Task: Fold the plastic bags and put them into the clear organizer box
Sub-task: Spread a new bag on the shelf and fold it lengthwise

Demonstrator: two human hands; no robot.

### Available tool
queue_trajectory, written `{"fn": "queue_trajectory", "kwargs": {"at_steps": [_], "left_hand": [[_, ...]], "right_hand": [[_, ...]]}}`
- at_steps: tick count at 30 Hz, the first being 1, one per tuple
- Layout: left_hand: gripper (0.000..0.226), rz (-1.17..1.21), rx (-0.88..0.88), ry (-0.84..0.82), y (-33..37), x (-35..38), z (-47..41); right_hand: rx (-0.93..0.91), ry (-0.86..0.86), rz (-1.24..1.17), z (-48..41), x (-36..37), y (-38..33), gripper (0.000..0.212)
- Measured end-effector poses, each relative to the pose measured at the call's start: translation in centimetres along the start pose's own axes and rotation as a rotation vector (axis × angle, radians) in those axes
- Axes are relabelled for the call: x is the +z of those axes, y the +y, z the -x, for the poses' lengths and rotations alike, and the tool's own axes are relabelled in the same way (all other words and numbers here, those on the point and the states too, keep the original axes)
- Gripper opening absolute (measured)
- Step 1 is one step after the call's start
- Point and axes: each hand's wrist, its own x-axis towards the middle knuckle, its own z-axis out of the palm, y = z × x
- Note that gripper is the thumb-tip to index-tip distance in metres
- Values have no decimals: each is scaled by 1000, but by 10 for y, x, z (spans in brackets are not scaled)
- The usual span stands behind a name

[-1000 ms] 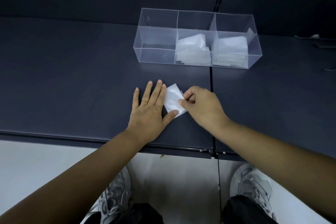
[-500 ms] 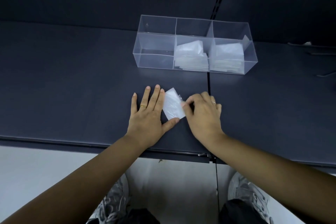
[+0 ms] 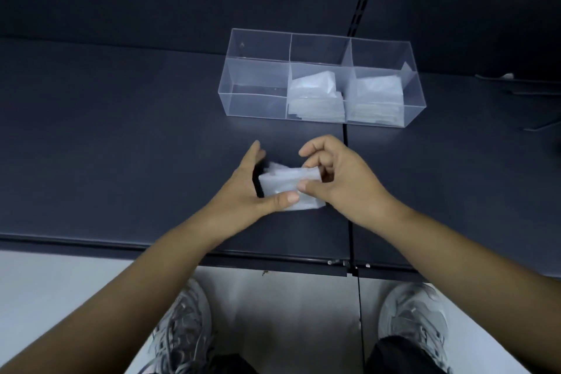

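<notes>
The folded plastic bag [image 3: 290, 188] is up off the dark table [image 3: 121, 130], near its front edge. The left hand [image 3: 249, 191] clamps one end between thumb and fingers, and the right hand [image 3: 340, 179] pinches the other. Beyond sits the clear organizer box [image 3: 258, 82], with stacks of folded bags in its middle [image 3: 315, 97] and right [image 3: 376, 94] compartments. This one looks folded, not yet boxed.

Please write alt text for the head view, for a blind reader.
The left hand and right hand hold a folded plastic bag over a dark table; the clear organizer box behind has folded bags in two compartments.
</notes>
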Motion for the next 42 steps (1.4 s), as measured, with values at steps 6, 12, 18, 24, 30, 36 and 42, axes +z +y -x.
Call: {"fn": "queue_trajectory", "kwargs": {"at_steps": [6, 12, 18, 24, 30, 36, 42], "left_hand": [[33, 333, 63, -61, 23, 1, -10], [11, 395, 144, 132, 43, 15, -24], [6, -218, 387, 504, 62, 3, -61], [69, -1028, 390, 387, 47, 12, -89], [75, -1124, 406, 362, 35, 11, -93], [77, -1149, 400, 365, 33, 12, -95], [78, -1155, 401, 346, 31, 11, -95]], "right_hand": [[-19, -48, -191, 9, -30, -12, 37], [149, 189, -168, 10, -60, 0, 18], [191, 625, -61, -49, -142, 12, 17], [247, 544, 545, -89, -165, 26, 23], [30, 664, 838, -87, -148, 21, 38], [20, 162, 891, -71, -122, 26, 63], [201, -73, 857, -79, -127, 15, 81]]}}
